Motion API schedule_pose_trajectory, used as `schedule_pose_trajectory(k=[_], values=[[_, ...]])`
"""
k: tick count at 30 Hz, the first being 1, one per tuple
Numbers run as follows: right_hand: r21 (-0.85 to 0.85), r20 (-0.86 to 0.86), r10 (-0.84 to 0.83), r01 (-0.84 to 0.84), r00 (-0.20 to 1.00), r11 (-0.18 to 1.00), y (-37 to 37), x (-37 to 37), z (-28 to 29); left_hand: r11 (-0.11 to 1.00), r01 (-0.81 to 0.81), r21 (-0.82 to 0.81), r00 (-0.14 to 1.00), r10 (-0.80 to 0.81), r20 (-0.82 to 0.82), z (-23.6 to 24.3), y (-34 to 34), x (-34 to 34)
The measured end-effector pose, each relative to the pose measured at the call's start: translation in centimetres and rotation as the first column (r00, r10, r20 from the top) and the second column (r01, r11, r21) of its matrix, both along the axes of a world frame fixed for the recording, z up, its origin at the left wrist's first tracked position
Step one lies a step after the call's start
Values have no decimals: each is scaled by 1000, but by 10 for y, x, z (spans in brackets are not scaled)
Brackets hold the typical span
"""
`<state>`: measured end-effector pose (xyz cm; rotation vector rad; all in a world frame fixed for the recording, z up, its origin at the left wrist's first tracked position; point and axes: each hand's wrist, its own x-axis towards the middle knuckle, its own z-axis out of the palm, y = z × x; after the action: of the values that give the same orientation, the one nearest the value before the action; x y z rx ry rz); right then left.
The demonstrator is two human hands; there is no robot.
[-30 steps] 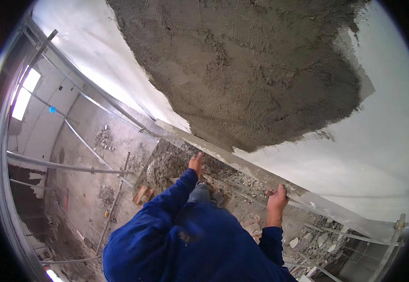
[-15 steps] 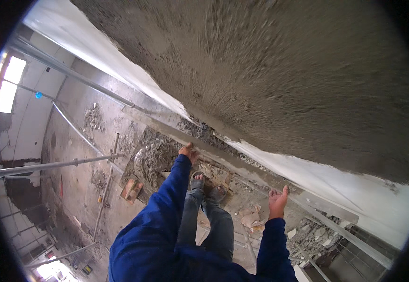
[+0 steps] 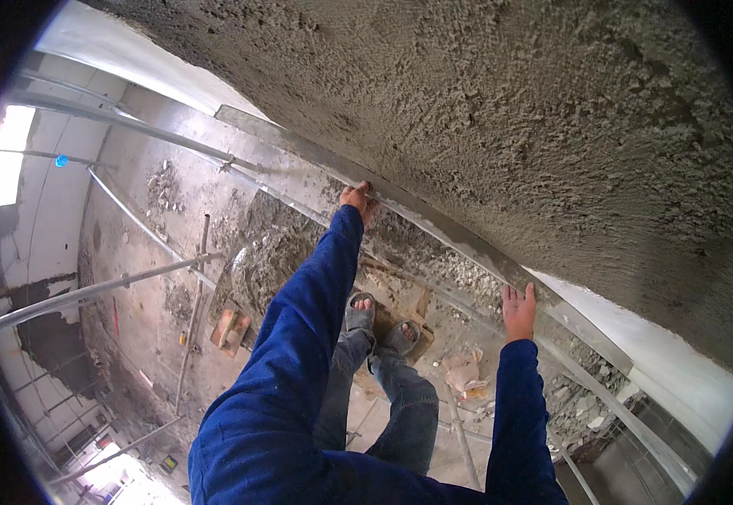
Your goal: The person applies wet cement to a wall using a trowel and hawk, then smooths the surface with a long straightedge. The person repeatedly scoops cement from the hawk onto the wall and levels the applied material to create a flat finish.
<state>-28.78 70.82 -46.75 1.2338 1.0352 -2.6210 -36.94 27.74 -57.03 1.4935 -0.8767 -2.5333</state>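
Rough mortar (image 3: 467,126) beyond the left hand (image 3: 356,202), which grasps a board (image 3: 442,230), could get gouged if the right hand (image 3: 519,311), grip unclear, presses unevenly.

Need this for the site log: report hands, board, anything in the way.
Left hand gripping long board; right hand against it, grip unclear. Board along lower edge of grey mortar, wall contact unclear. Scaffold pole passes below.
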Motion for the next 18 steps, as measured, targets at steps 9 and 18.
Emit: schedule_pose_trajectory(k=[9,18], values=[[61,43,-90,87,995,994,0,-3,8,990,117,-77,993,-117,5,23,-15,5],[73,-1,-79,78,997,994,2,3,57,973,216,-77,966,-224,-126,82,-26,12]])
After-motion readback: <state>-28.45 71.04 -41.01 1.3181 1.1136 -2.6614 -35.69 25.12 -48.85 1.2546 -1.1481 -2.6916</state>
